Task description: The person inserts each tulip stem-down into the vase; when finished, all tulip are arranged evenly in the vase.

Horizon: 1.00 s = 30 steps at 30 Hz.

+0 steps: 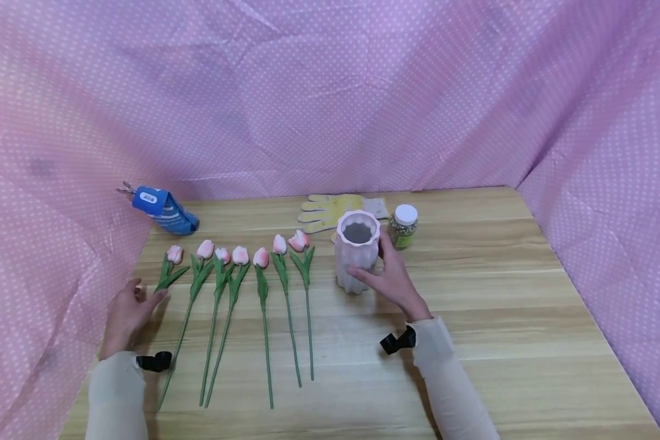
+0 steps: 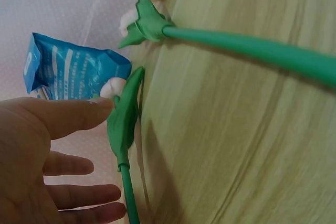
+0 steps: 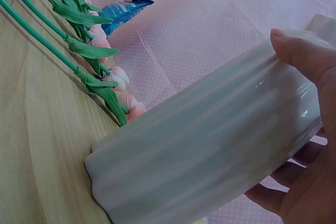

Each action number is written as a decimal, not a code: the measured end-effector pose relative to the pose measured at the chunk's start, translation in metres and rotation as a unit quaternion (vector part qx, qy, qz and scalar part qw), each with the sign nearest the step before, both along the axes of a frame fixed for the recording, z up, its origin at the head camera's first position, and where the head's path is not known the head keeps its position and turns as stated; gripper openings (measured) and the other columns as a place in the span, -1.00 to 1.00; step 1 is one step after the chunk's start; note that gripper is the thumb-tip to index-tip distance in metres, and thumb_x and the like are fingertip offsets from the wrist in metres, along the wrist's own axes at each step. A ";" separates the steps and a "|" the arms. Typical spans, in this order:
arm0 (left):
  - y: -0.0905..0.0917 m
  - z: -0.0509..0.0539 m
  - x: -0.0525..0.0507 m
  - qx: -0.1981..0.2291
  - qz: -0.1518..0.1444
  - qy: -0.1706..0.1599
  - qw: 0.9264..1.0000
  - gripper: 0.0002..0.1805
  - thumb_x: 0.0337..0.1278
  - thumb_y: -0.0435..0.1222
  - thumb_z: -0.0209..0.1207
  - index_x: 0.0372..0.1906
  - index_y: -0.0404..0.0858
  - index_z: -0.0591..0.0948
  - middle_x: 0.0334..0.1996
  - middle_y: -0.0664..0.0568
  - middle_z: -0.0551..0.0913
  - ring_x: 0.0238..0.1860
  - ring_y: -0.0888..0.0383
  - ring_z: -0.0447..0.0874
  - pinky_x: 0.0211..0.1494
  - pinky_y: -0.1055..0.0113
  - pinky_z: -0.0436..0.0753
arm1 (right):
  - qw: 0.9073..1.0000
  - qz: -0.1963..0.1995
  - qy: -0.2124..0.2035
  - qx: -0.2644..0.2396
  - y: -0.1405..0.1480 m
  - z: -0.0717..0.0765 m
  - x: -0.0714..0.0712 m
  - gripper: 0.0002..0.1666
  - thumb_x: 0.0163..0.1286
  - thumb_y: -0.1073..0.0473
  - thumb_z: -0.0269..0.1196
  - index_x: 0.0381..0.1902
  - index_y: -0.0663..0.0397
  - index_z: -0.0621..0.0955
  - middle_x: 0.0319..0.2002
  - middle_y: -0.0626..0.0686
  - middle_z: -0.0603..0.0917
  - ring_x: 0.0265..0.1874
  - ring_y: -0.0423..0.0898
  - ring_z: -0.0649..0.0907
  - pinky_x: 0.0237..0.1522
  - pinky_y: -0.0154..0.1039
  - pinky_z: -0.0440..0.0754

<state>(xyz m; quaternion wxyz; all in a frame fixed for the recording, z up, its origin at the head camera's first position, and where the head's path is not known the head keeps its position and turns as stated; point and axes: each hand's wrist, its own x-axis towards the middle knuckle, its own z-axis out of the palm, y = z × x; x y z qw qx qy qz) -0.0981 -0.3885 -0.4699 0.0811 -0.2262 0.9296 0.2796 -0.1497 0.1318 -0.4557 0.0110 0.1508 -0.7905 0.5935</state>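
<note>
My right hand [image 1: 393, 282] grips a white fluted vase [image 1: 354, 263] from its right side, thumb across the front and fingers behind. The vase stands upright on the table; in the right wrist view its glossy wall [image 3: 199, 135] fills the middle. At the far left, my left hand [image 1: 125, 316] is beside the leftmost pink tulip [image 1: 165, 276], thumb close to its leaves. The left wrist view shows those fingers spread around the tulip's green leaf and stem [image 2: 124, 124], not closed on it. Whether the thumb touches it, I cannot tell.
Several more pink tulips [image 1: 240, 255] lie in a row on the wooden table [image 1: 500, 293]. A blue bag [image 1: 167, 211] closed with a clip stands at the back left. Behind the vase lies a yellow-and-white glove [image 1: 330, 209], and a white-lidded jar [image 1: 404, 226] stands right of it.
</note>
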 end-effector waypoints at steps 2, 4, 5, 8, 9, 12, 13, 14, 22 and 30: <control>-0.002 -0.001 -0.001 -0.005 0.000 -0.003 1.000 -0.10 0.42 0.06 0.03 0.47 -0.58 0.06 0.32 -0.64 0.26 0.27 -0.49 0.31 0.28 -0.35 0.45 | 1.000 -0.002 -0.002 0.003 0.000 0.001 0.000 0.13 0.13 0.09 0.53 0.53 -0.30 0.15 0.46 0.01 0.37 0.46 0.08 0.40 0.48 0.21 0.37; -0.004 -0.002 -0.002 -0.016 -0.010 -0.001 1.000 -0.14 0.41 0.03 0.05 0.42 -0.62 0.15 0.27 -0.63 0.31 0.22 -0.47 0.35 0.21 -0.33 0.49 | 1.000 -0.002 -0.004 0.005 0.000 0.001 -0.001 0.13 0.13 0.08 0.53 0.53 -0.31 0.15 0.46 0.00 0.37 0.46 0.07 0.40 0.48 0.21 0.37; -0.005 -0.002 -0.002 -0.022 -0.016 0.002 1.000 -0.16 0.40 0.01 0.07 0.39 -0.63 0.19 0.24 -0.62 0.34 0.19 -0.46 0.37 0.18 -0.32 0.50 | 1.000 -0.002 -0.004 0.006 0.000 0.001 -0.001 0.13 0.13 0.07 0.53 0.53 -0.31 0.15 0.46 -0.01 0.37 0.46 0.07 0.40 0.48 0.20 0.38; -0.006 -0.002 -0.001 -0.044 -0.037 0.015 0.998 -0.23 0.37 -0.04 0.12 0.30 -0.66 0.31 0.14 -0.59 0.41 0.08 -0.41 0.42 0.07 -0.27 0.53 | 1.000 -0.002 0.001 0.006 0.000 0.002 -0.002 0.13 0.14 0.07 0.53 0.54 -0.28 0.15 0.46 0.01 0.37 0.45 0.07 0.40 0.47 0.18 0.40; -0.007 -0.003 -0.001 -0.052 -0.045 0.022 0.997 -0.26 0.36 -0.05 0.14 0.26 -0.67 0.35 0.10 -0.58 0.43 0.04 -0.39 0.44 0.02 -0.24 0.55 | 1.000 -0.002 0.003 0.006 0.000 0.002 -0.002 0.13 0.14 0.07 0.53 0.54 -0.26 0.15 0.46 0.01 0.38 0.45 0.07 0.41 0.47 0.17 0.40; -0.007 -0.003 -0.001 -0.067 -0.059 0.030 0.996 -0.37 0.31 -0.11 0.19 0.13 -0.66 0.46 -0.02 -0.53 0.51 -0.09 -0.32 0.50 -0.18 -0.05 0.58 | 1.000 -0.004 0.008 0.007 0.000 0.001 -0.003 0.13 0.14 0.06 0.53 0.54 -0.23 0.15 0.45 0.03 0.38 0.44 0.07 0.41 0.47 0.17 0.41; -0.007 -0.003 -0.002 -0.069 -0.061 0.030 0.995 -0.41 0.30 -0.13 0.20 0.08 -0.64 0.49 -0.07 -0.52 0.54 -0.14 -0.29 0.52 -0.26 0.04 0.56 | 1.000 -0.005 0.010 0.008 0.000 0.001 -0.003 0.13 0.13 0.06 0.53 0.54 -0.22 0.15 0.45 0.03 0.39 0.44 0.07 0.42 0.46 0.17 0.41; -0.007 -0.003 -0.002 -0.069 -0.061 0.027 0.995 -0.45 0.29 -0.15 0.20 0.04 -0.63 0.51 -0.12 -0.49 0.56 -0.19 -0.25 0.54 -0.32 0.13 0.53 | 1.000 -0.005 0.010 0.009 0.000 0.001 -0.003 0.13 0.13 0.06 0.54 0.54 -0.22 0.16 0.45 0.03 0.39 0.44 0.07 0.42 0.46 0.17 0.42; -0.007 0.001 -0.005 -0.060 -0.060 0.001 0.996 -0.73 0.24 -0.31 0.22 -0.22 -0.51 0.55 -0.36 -0.30 0.61 -0.37 -0.04 0.51 -0.44 0.35 0.36 | 1.000 -0.006 0.008 0.014 0.001 0.002 -0.001 0.12 0.13 0.06 0.53 0.53 -0.21 0.16 0.44 0.04 0.41 0.42 0.09 0.44 0.43 0.19 0.44; -0.005 0.010 -0.005 -0.068 -0.054 -0.028 0.996 -0.77 0.19 -0.34 0.26 -0.28 -0.50 0.58 -0.41 -0.25 0.60 -0.36 -0.06 0.50 -0.46 0.32 0.36 | 1.000 -0.006 -0.003 0.017 0.000 0.001 0.001 0.10 0.15 0.08 0.52 0.53 -0.20 0.16 0.43 0.05 0.41 0.42 0.10 0.44 0.44 0.21 0.42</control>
